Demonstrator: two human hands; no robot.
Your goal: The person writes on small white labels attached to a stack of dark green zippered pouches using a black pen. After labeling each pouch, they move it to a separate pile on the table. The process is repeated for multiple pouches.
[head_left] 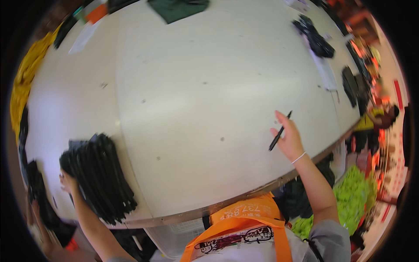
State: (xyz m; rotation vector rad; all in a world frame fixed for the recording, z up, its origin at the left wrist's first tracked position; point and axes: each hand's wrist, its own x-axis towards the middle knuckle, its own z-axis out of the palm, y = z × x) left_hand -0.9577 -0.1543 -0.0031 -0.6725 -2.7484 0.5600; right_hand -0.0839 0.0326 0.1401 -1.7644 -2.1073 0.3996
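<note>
A stack of dark folded fabric pieces (102, 177) lies at the near left of a large pale table (196, 109). My left hand (67, 181) is at the stack's left side, its fingers against the cloth and partly hidden; whether they grip it I cannot make out. Over the table's right part, my right hand (288, 135) holds a slim black pen (280, 131) between thumb and fingers, slanting down to the left. Some of its fingers are stretched out.
Dark green cloth (181, 9) lies at the far edge, a black plastic bundle (315, 37) at the far right. Yellow fabric (30, 74) hangs along the left side. Bright green fabric (353, 196) is heaped below the right edge. Another person (379, 118) is off to the right.
</note>
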